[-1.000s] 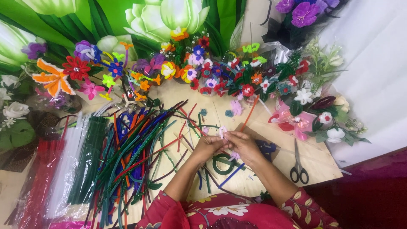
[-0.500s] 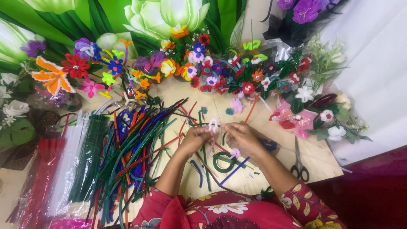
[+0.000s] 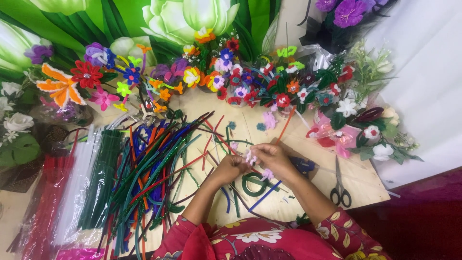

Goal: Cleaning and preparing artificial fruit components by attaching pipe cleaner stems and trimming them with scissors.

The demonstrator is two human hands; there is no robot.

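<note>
A wooden table (image 3: 365,180) spreads beneath a green backdrop of giant printed blooms (image 3: 187,19), its far edge lined with a row of handmade flowers (image 3: 231,77) in red, orange, purple and white. On the left, a wide heap of pipe cleaners (image 3: 149,163) in blue, green, red and orange fans across the tabletop, flanked further left by bundled packs of green stems (image 3: 101,178), white stems (image 3: 77,188) and red stems (image 3: 41,202). At the near edge, a person in a red floral top (image 3: 255,240) works with both forearms reaching over the table. The left hand (image 3: 231,166) and right hand (image 3: 269,159) meet at the centre, fingers curled and pressed together, pinching a small pale pink flower (image 3: 251,157) between the fingertips of both hands, just above the tabletop. A second small pink flower (image 3: 267,174) shows just below the right hand. A roll of green tape (image 3: 254,185) lies on the table directly beneath the hands, with a blue pipe cleaner (image 3: 264,195) beside it. Black-handled scissors (image 3: 340,185) rest to the right, well apart from the hands.
</note>
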